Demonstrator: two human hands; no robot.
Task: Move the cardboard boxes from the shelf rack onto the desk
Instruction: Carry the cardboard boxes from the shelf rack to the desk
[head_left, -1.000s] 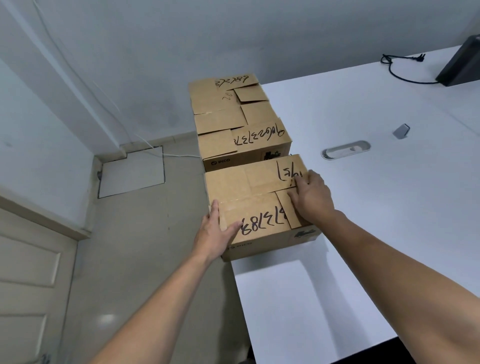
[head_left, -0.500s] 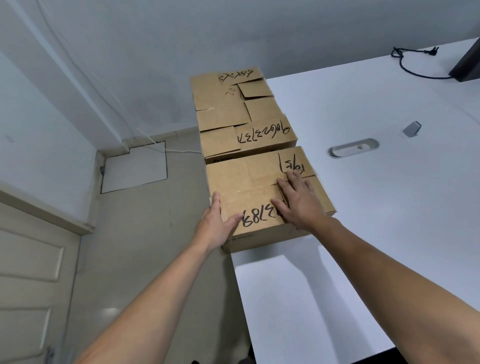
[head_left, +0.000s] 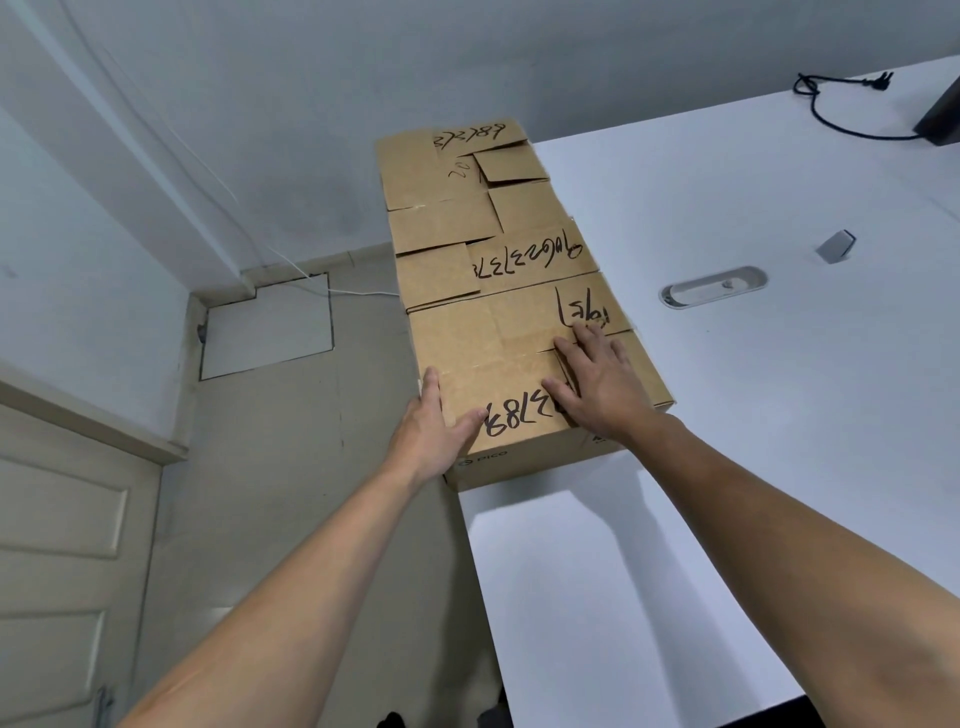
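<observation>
Nearest to us, two bare forearms reach forward over the white surface (head_left: 701, 597), whose near-left corner juts toward the viewer. The left hand (head_left: 431, 431) lies against the left near corner of the nearest cardboard box (head_left: 498, 364), fingers straight along its side and thumb laid on its top; this grip is open and pressing, not curled. The right hand (head_left: 597, 384) rests flat on the top flaps of the same box, fingers spread and extended, the grip likewise open. We see this box standing on the left edge of the surface, its top marked with handwritten black digits and its near side printed "PICO". Directly behind it, touching, sits a second cardboard box (head_left: 447, 260), and behind that a third cardboard box (head_left: 431, 166), the three forming one row along the surface edge toward the wall. To the right, well apart from the boxes, lie an oval cable grommet (head_left: 712, 286), a small grey clip-like object (head_left: 835, 246), and, farthest, a black cable (head_left: 831, 114). Left of the surface we see the floor and a panelled door (head_left: 62, 571).
</observation>
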